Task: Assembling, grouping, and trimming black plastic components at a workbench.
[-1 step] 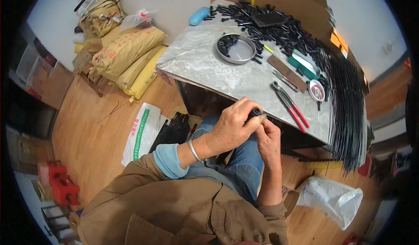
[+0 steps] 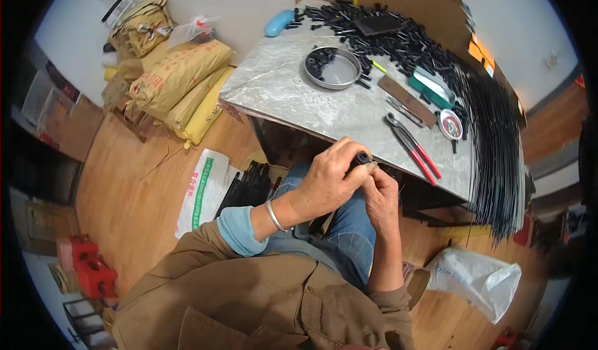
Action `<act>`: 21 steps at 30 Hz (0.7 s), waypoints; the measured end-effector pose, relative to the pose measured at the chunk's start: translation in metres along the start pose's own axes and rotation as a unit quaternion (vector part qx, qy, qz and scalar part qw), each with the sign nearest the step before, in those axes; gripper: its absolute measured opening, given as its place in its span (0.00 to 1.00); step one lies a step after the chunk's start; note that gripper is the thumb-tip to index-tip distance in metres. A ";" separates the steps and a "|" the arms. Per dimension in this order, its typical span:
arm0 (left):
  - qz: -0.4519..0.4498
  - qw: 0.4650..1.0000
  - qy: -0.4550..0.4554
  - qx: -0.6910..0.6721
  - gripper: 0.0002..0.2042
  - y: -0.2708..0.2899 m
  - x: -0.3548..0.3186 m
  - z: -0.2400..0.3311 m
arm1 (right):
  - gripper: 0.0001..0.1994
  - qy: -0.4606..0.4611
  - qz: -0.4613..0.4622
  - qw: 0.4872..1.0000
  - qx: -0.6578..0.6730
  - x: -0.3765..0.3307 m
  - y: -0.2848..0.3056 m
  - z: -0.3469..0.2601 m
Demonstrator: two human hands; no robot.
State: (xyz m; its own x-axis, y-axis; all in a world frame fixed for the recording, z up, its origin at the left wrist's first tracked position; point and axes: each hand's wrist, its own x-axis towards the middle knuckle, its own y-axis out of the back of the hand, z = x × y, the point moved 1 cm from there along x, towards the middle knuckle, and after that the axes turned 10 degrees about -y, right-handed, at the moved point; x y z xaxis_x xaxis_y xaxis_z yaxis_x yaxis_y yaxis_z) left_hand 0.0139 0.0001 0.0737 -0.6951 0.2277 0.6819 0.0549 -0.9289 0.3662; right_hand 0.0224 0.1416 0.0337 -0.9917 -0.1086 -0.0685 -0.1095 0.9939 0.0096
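Just off the table's front edge, above my lap, my left hand [image 2: 337,172] is wrapped round a black cylindrical piece [image 2: 360,159] whose round end shows at the top of the fist. My right hand [image 2: 381,195] meets it there, thumb and fingers pinched together at the side of the piece. Whatever lies between the right fingertips is too small to make out. Nearest on the table are pliers [image 2: 412,147] with red handles, beside tweezers [image 2: 405,111] and a brown flat bar [image 2: 407,99].
A round metal tray [image 2: 332,87] of black parts stands on the grey table [image 2: 274,94]. Behind it spreads a heap of black parts [image 2: 405,45]. Long black wires [image 2: 495,157] hang over the right edge. Black tubes [image 2: 246,188] lie on a white sack [image 2: 198,188] beside my leg.
The whole view has shifted slightly. Both hands keep the same hold on the black piece.
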 end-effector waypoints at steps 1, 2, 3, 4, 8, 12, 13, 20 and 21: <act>-0.012 0.999 0.013 -0.030 0.08 0.004 0.003 -0.001 | 0.11 0.006 -0.001 1.000 0.003 0.000 0.002 0.007; -0.051 0.997 0.011 -0.049 0.09 0.005 0.004 -0.006 | 0.11 0.004 0.011 1.000 0.009 -0.001 0.005 0.009; -0.061 0.997 0.011 -0.050 0.09 0.008 0.004 -0.008 | 0.11 -0.022 -0.015 0.999 0.046 -0.002 0.005 0.011; -0.106 0.983 0.061 -0.135 0.09 0.010 0.005 -0.010 | 0.11 -0.047 -0.041 0.995 0.082 -0.003 0.006 0.013; -0.211 0.923 0.142 -0.290 0.08 0.014 0.006 -0.013 | 0.11 -0.050 -0.082 0.990 0.106 -0.006 0.010 0.017; -0.244 0.922 0.118 -0.277 0.07 0.012 0.006 -0.016 | 0.10 -0.037 -0.097 0.989 0.109 -0.008 0.014 0.018; -0.247 0.921 0.118 -0.276 0.07 0.012 0.006 -0.016 | 0.10 -0.048 -0.098 0.988 0.113 -0.008 0.014 0.018; -0.287 0.906 0.061 -0.304 0.11 0.017 0.012 -0.011 | 0.09 -0.098 -0.117 0.981 0.118 -0.014 0.018 0.014; -0.298 0.898 0.068 -0.317 0.13 0.018 0.013 -0.011 | 0.09 -0.098 -0.117 0.981 0.120 -0.014 0.018 0.013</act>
State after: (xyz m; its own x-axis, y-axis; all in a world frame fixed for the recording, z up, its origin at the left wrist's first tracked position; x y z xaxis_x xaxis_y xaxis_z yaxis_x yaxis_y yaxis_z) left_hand -0.0018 -0.0167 0.0821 -0.5492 0.7415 0.3854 -0.7449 -0.6434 0.1764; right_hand 0.0350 0.1613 0.0214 -0.9067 -0.3520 -0.2322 -0.2899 0.9202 -0.2630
